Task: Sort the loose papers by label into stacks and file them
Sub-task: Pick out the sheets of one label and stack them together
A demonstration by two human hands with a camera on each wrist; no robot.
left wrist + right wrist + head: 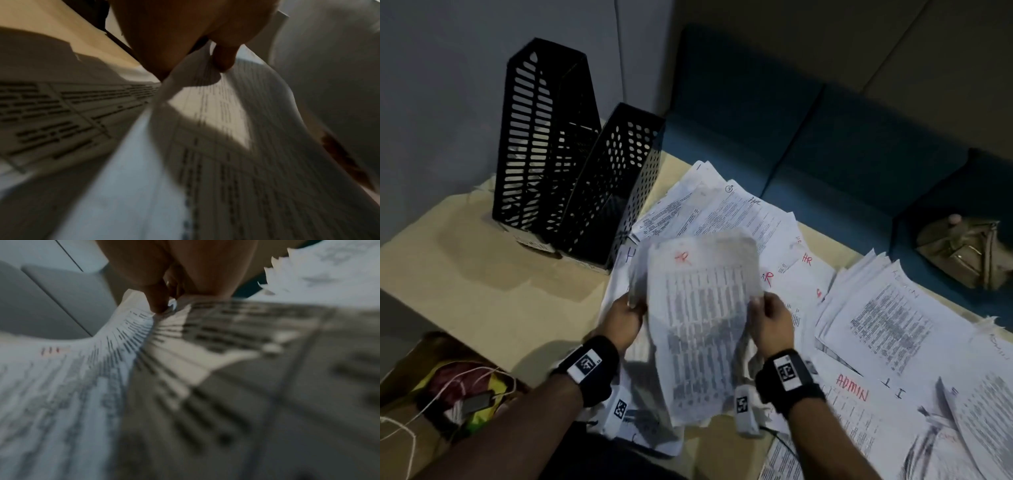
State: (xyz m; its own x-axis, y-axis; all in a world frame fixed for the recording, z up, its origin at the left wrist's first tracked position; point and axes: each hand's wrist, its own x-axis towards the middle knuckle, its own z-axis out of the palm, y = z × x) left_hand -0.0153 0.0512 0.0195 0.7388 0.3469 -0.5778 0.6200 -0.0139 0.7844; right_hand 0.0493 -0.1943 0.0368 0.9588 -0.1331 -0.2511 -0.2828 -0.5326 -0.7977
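A bundle of printed papers (702,315) marked "HR" in red is lifted above the table, blurred by motion. My left hand (628,313) grips its left edge and my right hand (770,317) grips its right edge. The left wrist view shows my left hand (197,65) pinching the papers (226,146) between thumb and fingers. In the right wrist view my right hand (170,305) pinches the sheet stack (123,369) at its edge. Beneath lie more HR sheets (743,212). An ADMIN pile (887,308) spreads to the right.
Two black perforated file holders (571,164) stand at the back left of the beige table (482,274). A blue sofa (825,137) with a tan bag (965,253) lies beyond. A box with cables (455,394) sits low on the left.
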